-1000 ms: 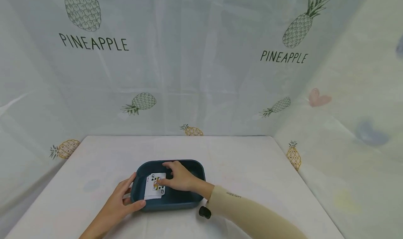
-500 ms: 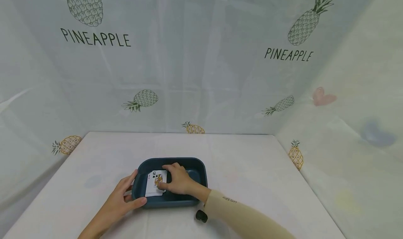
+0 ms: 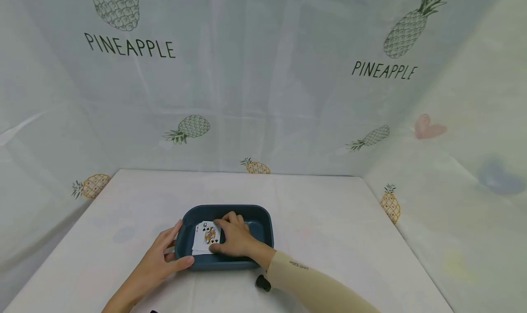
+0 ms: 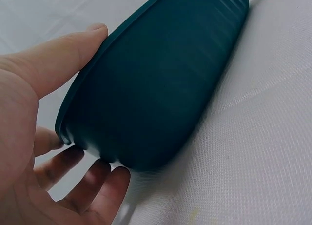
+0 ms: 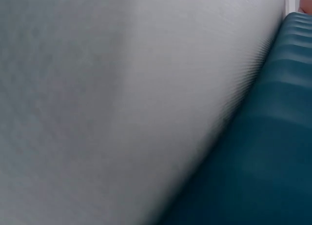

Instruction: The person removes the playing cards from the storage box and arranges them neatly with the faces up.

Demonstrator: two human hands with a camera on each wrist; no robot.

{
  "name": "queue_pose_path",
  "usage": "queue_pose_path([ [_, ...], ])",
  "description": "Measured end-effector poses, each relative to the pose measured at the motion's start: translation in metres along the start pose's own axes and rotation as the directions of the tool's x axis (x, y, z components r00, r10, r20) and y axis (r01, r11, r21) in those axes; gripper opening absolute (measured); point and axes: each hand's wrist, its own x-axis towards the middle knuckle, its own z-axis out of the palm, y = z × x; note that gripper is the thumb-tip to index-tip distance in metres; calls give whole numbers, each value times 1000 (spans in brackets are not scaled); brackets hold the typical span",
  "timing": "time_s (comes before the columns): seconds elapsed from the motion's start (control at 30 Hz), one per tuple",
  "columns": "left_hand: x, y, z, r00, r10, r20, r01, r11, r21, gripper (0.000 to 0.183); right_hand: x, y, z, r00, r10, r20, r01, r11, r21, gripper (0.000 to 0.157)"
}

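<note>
A dark teal tray (image 3: 224, 266) stands on the table, a small stack of playing cards (image 3: 201, 242) in its left half. The top card (image 3: 211, 235) is face up, a queen of spades. My left hand (image 3: 158, 260) holds the tray's left end; in the left wrist view the thumb is at the rim and the fingers (image 4: 114, 191) bend against the end wall. Over the tray, my right hand (image 3: 235, 237) spans the stack's right side, thumb at the near corner and index finger at the far one. The right wrist view shows just the tray's outer wall (image 5: 243, 176) and the cloth.
A white cloth covers the table (image 3: 321, 230). Pineapple-printed sheeting (image 3: 263, 75) hangs behind it and along the sides. A small black device (image 3: 263, 283) sits under my right wrist, by the tray's front edge.
My right thumb has slid from the middle of the top card to its near right corner, and the index finger has come to the far corner. My left hand stays on the tray.
</note>
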Motion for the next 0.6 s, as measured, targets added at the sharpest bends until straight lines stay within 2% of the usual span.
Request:
queue_pose_path([
  [0.33, 4, 2, 1, 1000, -22, 10, 22, 1000, -8, 94, -2, 5, -3, 1000, -17, 11, 17, 1000, -1, 71],
  [0.6, 4, -3, 0, 999, -36, 13, 36, 999, 2, 93, -1, 7, -1, 999, -38, 13, 38, 999, 2, 84],
])
